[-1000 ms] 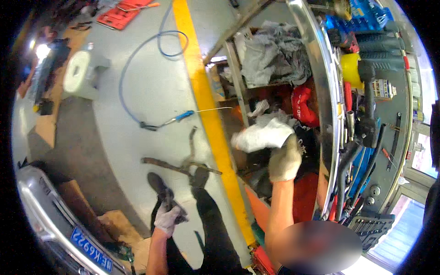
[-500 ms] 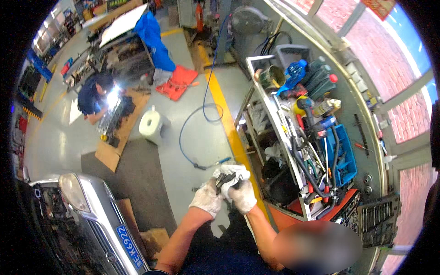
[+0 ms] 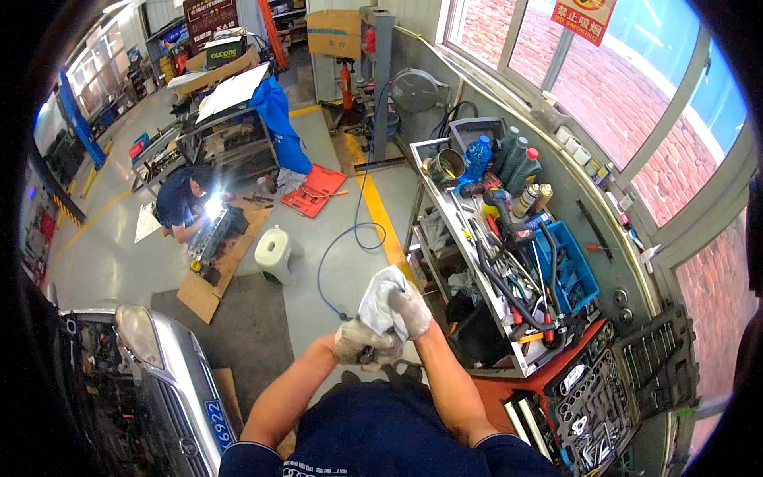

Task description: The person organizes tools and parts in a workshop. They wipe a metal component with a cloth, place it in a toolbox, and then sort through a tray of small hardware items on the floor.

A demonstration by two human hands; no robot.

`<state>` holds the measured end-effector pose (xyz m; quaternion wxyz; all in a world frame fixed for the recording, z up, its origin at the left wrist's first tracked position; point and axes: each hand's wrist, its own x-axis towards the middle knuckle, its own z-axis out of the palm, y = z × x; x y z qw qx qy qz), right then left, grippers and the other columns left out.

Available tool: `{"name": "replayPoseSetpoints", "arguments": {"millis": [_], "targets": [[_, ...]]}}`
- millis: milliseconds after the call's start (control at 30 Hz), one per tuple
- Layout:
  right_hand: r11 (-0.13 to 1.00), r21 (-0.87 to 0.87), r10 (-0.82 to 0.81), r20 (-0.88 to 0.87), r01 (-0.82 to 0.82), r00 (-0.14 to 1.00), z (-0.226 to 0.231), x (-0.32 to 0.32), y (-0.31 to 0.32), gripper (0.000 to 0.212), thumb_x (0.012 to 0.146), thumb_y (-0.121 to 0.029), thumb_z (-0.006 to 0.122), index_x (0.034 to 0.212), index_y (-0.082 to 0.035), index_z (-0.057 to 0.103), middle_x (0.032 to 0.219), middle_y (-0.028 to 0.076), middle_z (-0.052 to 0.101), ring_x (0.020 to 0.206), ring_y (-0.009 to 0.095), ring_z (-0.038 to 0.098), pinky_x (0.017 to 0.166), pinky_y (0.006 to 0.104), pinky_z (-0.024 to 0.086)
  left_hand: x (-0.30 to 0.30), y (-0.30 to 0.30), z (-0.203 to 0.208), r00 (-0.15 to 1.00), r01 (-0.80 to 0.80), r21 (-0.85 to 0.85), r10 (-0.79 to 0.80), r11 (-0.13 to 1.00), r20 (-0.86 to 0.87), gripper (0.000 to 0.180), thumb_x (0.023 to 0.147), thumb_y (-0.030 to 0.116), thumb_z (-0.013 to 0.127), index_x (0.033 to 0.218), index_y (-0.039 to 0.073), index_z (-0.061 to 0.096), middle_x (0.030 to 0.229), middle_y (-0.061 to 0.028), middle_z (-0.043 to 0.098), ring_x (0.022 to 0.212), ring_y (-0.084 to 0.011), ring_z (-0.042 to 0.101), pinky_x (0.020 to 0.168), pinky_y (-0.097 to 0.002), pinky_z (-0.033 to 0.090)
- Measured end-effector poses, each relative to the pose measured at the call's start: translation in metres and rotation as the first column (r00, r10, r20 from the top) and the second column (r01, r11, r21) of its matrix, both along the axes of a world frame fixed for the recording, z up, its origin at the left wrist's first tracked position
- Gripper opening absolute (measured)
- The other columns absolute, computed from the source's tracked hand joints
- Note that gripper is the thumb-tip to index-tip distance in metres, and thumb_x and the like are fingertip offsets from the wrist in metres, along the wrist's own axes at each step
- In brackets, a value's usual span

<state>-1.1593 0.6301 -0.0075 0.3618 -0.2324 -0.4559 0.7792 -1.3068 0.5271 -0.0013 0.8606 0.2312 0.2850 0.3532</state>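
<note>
My left hand, in a soiled whitish knit glove, is closed in front of my body. Its fingers hide what it holds, and I cannot make that out. A crumpled white cloth is gripped by my right hand, also gloved. The cloth bunches up above the left glove and touches it. Both hands are close together over the floor, near the trolley's left side.
On my right stands a metal trolley with tools, bottles and a blue bin. An open socket set lies nearer me. A silver car, a pale stool, a blue hose and a crouching person by a bright light are leftward.
The view has tilted up. My hands have drawn closer together, and the right hand has lifted the cloth upward. The dark part seen between the gloves before is now hidden.
</note>
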Motion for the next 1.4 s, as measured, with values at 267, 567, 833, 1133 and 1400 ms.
{"name": "replayPoseSetpoints", "arguments": {"millis": [267, 567, 833, 1133, 1400], "targets": [[0.757, 0.013, -0.559, 0.532, 0.654, 0.636, -0.084, -0.061, 0.027, 0.054, 0.104, -0.052, 0.061, 0.103, 0.001, 0.070, 0.089, 0.006, 0.069, 0.077, 0.018, 0.059, 0.072, 0.0372, 0.051, 0.023, 0.045, -0.017, -0.298, 0.309, 0.146, 0.242, 0.940, -0.924, 0.033, 0.089, 0.009, 0.066, 0.118, -0.006, 0.064, 0.107, -0.0303, 0.073, 0.101, -0.0408, 0.075, 0.084, -0.0491, 0.060], [0.857, -0.465, -0.235, 0.027, 0.220, 0.972, -0.056, -0.020, 0.014, 0.053, 0.103, -0.056, 0.060, 0.105, -0.004, 0.069, 0.094, 0.008, 0.075, 0.074, 0.024, 0.072, 0.064, 0.0392, 0.058, 0.008, 0.014, -0.012, 0.330, 0.444, 0.316, 0.175, 0.839, -0.928, 0.019, 0.087, 0.008, 0.070, 0.105, 0.001, 0.067, 0.077, -0.0131, 0.069, 0.068, -0.0275, 0.070, 0.052, -0.0379, 0.054], [0.836, -0.545, -0.228, -0.443, -0.059, 0.867, -0.030, -0.012, 0.014, 0.057, 0.102, -0.062, 0.058, 0.127, -0.011, 0.062, 0.109, 0.008, 0.070, 0.094, 0.024, 0.070, 0.088, 0.0476, 0.061, 0.016, -0.013, 0.009, 0.875, -0.108, 0.030, 0.109, 0.994, -0.472, 0.023, 0.087, 0.016, 0.068, 0.105, 0.004, 0.062, 0.069, -0.0049, 0.058, 0.051, -0.0133, 0.049, 0.042, -0.0313, 0.037], [0.892, -0.447, -0.344, -0.762, -0.061, 0.548, 0.031, 0.042, 0.034, 0.070, 0.108, -0.059, 0.040, 0.155, -0.008, 0.047, 0.151, 0.015, 0.057, 0.134, 0.040, 0.054, 0.122, 0.0585, 0.031, 0.014, -0.005, 0.067, 0.028, 0.107, 0.096, 0.094, 0.990, -0.995, 0.048, 0.090, 0.029, 0.064, 0.122, -0.006, 0.057, 0.106, -0.0362, 0.070, 0.107, -0.0523, 0.067, 0.093, -0.0537, 0.052], [0.876, -0.474, -0.445, -0.717, 0.093, 0.536, 0.006, 0.059, -0.016, 0.077, 0.105, -0.065, 0.044, 0.152, -0.005, 0.050, 0.148, 0.018, 0.059, 0.134, 0.039, 0.057, 0.119, 0.0531, 0.039, 0.034, 0.011, 0.078, 0.133, 0.129, 0.352, 0.335, 0.927, -0.933, 0.040, 0.089, 0.026, 0.069, 0.118, -0.001, 0.059, 0.094, -0.0273, 0.073, 0.092, -0.0488, 0.070, 0.082, -0.0520, 0.054]]}}
